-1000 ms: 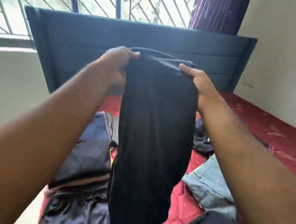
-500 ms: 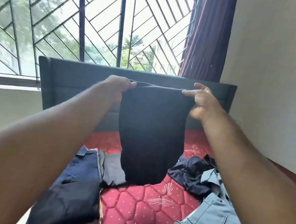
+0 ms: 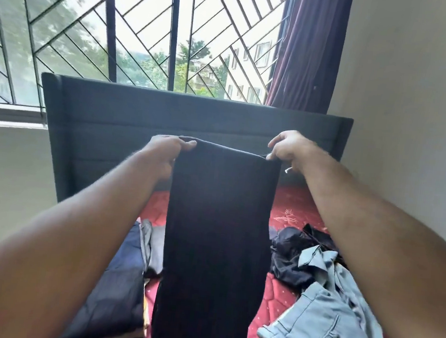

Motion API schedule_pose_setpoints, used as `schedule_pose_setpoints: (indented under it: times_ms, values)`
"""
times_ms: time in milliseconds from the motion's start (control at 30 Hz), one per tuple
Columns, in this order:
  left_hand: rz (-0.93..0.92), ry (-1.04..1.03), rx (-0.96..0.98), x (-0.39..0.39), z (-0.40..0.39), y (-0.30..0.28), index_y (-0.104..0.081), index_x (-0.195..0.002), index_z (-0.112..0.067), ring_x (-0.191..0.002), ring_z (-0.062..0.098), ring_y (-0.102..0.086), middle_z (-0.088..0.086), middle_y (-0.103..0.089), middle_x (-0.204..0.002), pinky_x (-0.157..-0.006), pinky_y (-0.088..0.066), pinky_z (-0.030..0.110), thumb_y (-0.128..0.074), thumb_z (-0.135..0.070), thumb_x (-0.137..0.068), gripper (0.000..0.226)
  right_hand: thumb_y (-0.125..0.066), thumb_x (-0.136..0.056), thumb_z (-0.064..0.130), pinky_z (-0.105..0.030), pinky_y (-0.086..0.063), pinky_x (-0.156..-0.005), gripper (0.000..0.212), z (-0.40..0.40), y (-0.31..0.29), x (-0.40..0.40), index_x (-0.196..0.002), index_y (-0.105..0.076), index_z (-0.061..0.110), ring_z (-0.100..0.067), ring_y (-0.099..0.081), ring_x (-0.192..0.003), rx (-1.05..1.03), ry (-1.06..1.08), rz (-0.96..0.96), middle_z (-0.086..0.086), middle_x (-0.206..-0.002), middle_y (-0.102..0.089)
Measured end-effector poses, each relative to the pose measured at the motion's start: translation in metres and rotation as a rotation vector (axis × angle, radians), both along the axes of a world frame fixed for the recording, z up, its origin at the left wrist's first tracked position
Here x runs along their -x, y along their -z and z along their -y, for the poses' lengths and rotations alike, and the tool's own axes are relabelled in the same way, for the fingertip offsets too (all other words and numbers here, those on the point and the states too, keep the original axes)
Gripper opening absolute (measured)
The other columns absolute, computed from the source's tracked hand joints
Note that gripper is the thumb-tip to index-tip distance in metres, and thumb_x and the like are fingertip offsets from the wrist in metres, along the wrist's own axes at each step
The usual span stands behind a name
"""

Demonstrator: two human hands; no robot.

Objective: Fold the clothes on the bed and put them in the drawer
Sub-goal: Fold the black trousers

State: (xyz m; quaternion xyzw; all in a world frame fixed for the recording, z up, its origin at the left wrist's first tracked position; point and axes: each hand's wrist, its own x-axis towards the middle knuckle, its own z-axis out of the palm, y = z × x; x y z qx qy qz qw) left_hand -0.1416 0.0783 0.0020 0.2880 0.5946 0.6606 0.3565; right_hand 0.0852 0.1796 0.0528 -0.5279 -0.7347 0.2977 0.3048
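1. Above the bed (image 3: 281,291), the dark garment (image 3: 215,250) now hangs longer and straighter than a moment ago.
2. The left hand (image 3: 167,151) and right hand (image 3: 286,149) each pinch a top corner.
3. Stretched flat, it looks ready for folding; no drawer is in sight.

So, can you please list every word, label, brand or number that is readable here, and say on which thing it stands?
None: no readable text shows anywhere.
The black garment, held up by the left hand and right hand, shows no print or tag.
The light blue trousers show only a button, no label.
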Motion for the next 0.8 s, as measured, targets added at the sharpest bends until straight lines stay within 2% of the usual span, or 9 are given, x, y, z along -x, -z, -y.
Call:
schedule_pose_setpoints:
  times_ms: [133,200,267,367,433,500,567,667,800]
  values:
    - [0.007,0.038,-0.073,0.008,-0.016,0.017,-0.071,-0.105,-0.006,-0.059,0.017,-0.071,0.013,-0.072,-0.096,-0.050,-0.055,0.028,-0.070,-0.009,-0.090,0.015,-0.056,-0.092,-0.007,-0.023,-0.040,-0.058,0.028,-0.021,0.021,0.011,-0.105,-0.071,0.012,-0.012,-0.051,-0.076,0.057,-0.033,-0.085,-0.004,-0.089,-0.060]
    - [0.034,0.045,-0.137,0.011,-0.025,0.013,-0.067,-0.113,-0.001,-0.066,0.021,-0.073,0.018,-0.072,-0.101,-0.054,-0.057,0.032,-0.071,-0.006,-0.089,0.025,-0.046,-0.094,-0.010,-0.017,-0.035,-0.046,0.033,-0.029,0.021,0.018,-0.104,-0.071,0.008,-0.008,-0.049,-0.067,0.041,-0.039,-0.186,-0.004,-0.087,-0.061]
    - [0.062,0.038,-0.215,0.015,-0.030,0.001,-0.063,-0.122,0.002,-0.073,0.025,-0.074,0.021,-0.072,-0.102,-0.058,-0.059,0.038,-0.072,-0.004,-0.086,0.038,-0.043,-0.093,-0.009,-0.014,-0.037,-0.045,0.036,-0.039,0.015,0.026,-0.090,-0.072,0.012,-0.010,-0.055,-0.071,-0.024,-0.023,-0.288,-0.003,-0.085,-0.063]
    - [0.026,0.069,-0.326,0.015,-0.031,-0.022,-0.069,-0.107,0.002,-0.067,0.023,-0.073,0.016,-0.074,-0.086,-0.057,-0.059,0.036,-0.070,-0.003,-0.087,0.020,-0.048,-0.092,0.000,-0.019,-0.046,-0.054,0.033,-0.048,0.000,0.027,-0.080,-0.069,0.021,-0.012,-0.062,-0.076,-0.189,0.001,-0.328,-0.004,-0.098,-0.070]
    - [-0.015,0.103,-0.400,0.009,-0.021,-0.025,-0.070,-0.103,0.002,-0.065,0.019,-0.072,0.011,-0.074,-0.078,-0.056,-0.057,0.030,-0.067,-0.002,-0.089,0.015,-0.053,-0.094,0.008,-0.027,-0.054,-0.075,0.023,-0.046,-0.001,0.020,-0.093,-0.073,0.020,-0.018,-0.066,-0.093,-0.371,-0.004,-0.251,-0.002,-0.106,-0.072]
    - [-0.088,0.113,-0.448,0.001,-0.009,-0.014,-0.067,-0.108,0.008,-0.062,0.015,-0.070,0.007,-0.074,-0.076,-0.056,-0.055,0.024,-0.065,-0.001,-0.091,0.020,-0.055,-0.095,0.013,-0.032,-0.048,-0.095,0.022,-0.040,0.013,0.006,-0.109,-0.072,0.014,-0.024,-0.063,-0.107,-0.620,0.013,-0.070,-0.006,-0.112,-0.071]
    - [-0.138,0.137,-0.443,-0.006,0.009,0.018,-0.065,-0.108,0.012,-0.058,0.012,-0.068,0.007,-0.073,-0.075,-0.055,-0.054,0.020,-0.063,0.002,-0.090,0.021,-0.055,-0.095,0.017,-0.039,-0.047,-0.093,0.021,-0.028,0.048,-0.010,-0.107,-0.072,0.013,-0.034,-0.060,-0.105,-0.740,0.030,0.055,-0.013,-0.105,-0.069]
    - [-0.167,0.194,-0.343,-0.015,0.037,0.107,-0.071,-0.102,0.007,-0.075,0.024,-0.068,0.019,-0.073,-0.088,-0.074,-0.058,0.033,-0.072,0.000,-0.081,0.023,-0.049,-0.096,0.031,-0.043,-0.045,-0.089,0.028,-0.001,0.135,-0.033,-0.101,-0.070,0.012,-0.038,-0.054,-0.101,-0.605,0.056,0.148,-0.017,-0.103,-0.059]
    - [-0.130,0.171,-0.064,-0.052,0.091,0.248,-0.078,-0.081,-0.009,-0.056,0.003,-0.060,-0.002,-0.071,-0.068,-0.058,-0.048,0.011,-0.065,0.011,-0.084,0.024,-0.043,-0.100,0.038,-0.041,-0.036,-0.102,0.032,0.058,0.270,-0.063,-0.113,-0.066,0.021,-0.029,-0.038,-0.126,-0.184,-0.044,0.519,-0.003,-0.138,-0.042]
